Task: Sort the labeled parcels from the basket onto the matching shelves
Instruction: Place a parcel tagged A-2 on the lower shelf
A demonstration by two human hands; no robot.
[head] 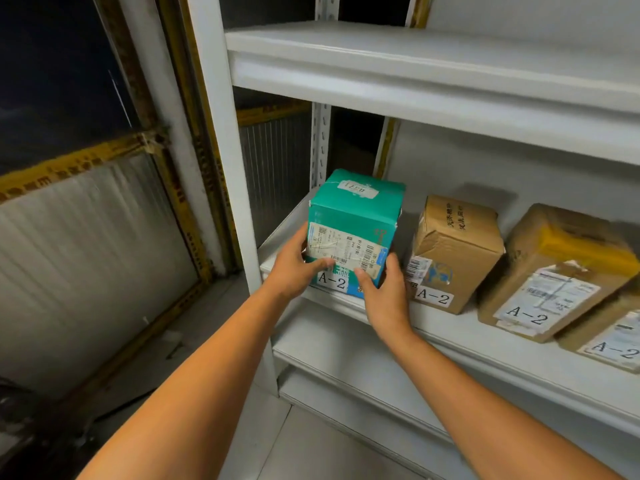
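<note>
— What sits nearest the camera?

— Two bare forearms reaching forward. The left hand point(294, 268) grips the teal parcel point(353, 216) at its lower left edge, with the thumb laid across the front shipping label and the fingers wrapped out of sight round the side. The right hand point(384, 292) holds the parcel's lower right corner, thumb on the front face and fingers curled behind.

— And the parcel itself?

— It stands upright with its base at the front lip of the white shelf point(450, 337), at the left end. Whether it is fully set down cannot be told. A white A-2 tag point(331, 279) shows between the two thumbs.

— What is beside it?

— Just right of the teal parcel stands a brown carton point(453, 244), also marked A-2. Further right is a taped brown box point(554, 268), then a fourth parcel point(609, 337) cut off by the frame edge, both with the same mark.

— And beyond?

— Above the teal parcel runs an upper shelf point(415, 74). To its left rises a white upright post point(221, 150), and past that a window point(86, 220) with yellow-taped frames.
</note>
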